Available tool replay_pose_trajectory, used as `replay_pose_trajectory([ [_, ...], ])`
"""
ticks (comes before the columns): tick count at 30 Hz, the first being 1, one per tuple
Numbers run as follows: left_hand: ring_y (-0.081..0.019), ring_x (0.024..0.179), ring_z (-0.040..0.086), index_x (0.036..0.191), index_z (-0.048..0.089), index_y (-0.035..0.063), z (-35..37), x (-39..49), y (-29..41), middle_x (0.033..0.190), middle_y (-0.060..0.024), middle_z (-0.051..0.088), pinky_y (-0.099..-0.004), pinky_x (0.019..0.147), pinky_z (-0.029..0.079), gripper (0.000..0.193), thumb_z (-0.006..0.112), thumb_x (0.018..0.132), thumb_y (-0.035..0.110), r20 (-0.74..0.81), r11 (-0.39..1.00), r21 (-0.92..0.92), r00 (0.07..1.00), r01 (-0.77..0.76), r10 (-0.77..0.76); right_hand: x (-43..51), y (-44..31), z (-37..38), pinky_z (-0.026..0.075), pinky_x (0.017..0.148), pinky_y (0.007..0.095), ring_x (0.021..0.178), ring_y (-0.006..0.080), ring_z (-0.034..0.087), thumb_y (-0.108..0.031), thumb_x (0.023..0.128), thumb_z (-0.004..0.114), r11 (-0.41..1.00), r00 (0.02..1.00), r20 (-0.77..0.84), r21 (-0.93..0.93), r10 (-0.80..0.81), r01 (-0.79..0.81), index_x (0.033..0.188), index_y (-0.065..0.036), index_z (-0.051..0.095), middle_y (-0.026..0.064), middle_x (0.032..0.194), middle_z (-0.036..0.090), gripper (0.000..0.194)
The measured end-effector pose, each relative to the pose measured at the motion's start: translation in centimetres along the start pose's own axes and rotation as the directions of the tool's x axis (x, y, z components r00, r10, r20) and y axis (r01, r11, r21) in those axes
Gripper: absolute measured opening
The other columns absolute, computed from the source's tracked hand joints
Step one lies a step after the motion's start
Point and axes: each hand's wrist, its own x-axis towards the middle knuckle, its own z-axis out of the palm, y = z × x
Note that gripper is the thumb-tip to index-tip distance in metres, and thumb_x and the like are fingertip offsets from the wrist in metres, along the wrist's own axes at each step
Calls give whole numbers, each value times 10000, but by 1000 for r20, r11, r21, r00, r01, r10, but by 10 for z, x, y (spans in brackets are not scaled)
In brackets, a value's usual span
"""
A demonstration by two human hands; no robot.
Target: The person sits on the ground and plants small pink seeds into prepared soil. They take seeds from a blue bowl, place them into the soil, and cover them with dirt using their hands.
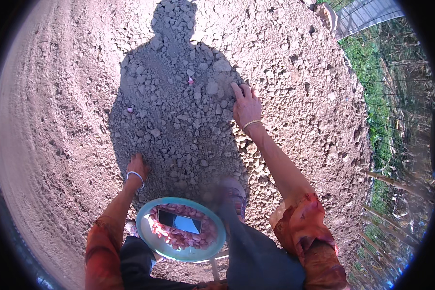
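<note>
My right hand (247, 107), a yellowish bracelet at its wrist, reaches down to the loose soil (181, 145) at the right edge of my shadow. Its fingers point into the clods, and what lies under the fingertips is hidden. Lower and to the left, my left hand (139, 167), with a white bangle, is also down at the soil; its fingertips cannot be made out. One pinkish garlic clove (191, 80) rests on the soil left of my right hand. Another garlic clove (130, 110) lies above my left hand.
Between my legs a pale green plastic basin (145, 241) holds many pink garlic cloves (177, 241) with a smartphone (179, 222) on top. My shoe (233, 194) stands right of it. At right are a wire fence (391, 94), sticks (391, 179) and a stone (326, 16).
</note>
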Motion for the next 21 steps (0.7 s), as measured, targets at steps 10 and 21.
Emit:
replay_pose_trajectory([
  [10,-492,1006,555,1139,425,7,-2,-4,2,1123,-296,526,-532,852,474,519,739,751,150,-10,998,-61,1000,18,-19,70,24,0,431,957,442,1119,369,507,-46,804,550,963,961,-193,144,-198,228,1273,-101,531,152,1230,519,473],
  [21,-487,1002,556,1148,414,-1,-5,-5,5,1105,-297,532,-523,848,478,535,736,752,159,10,998,-57,1000,24,-24,28,20,-4,475,849,426,990,286,565,-115,812,601,978,991,39,169,-130,122,1120,-142,614,79,1137,543,310],
])
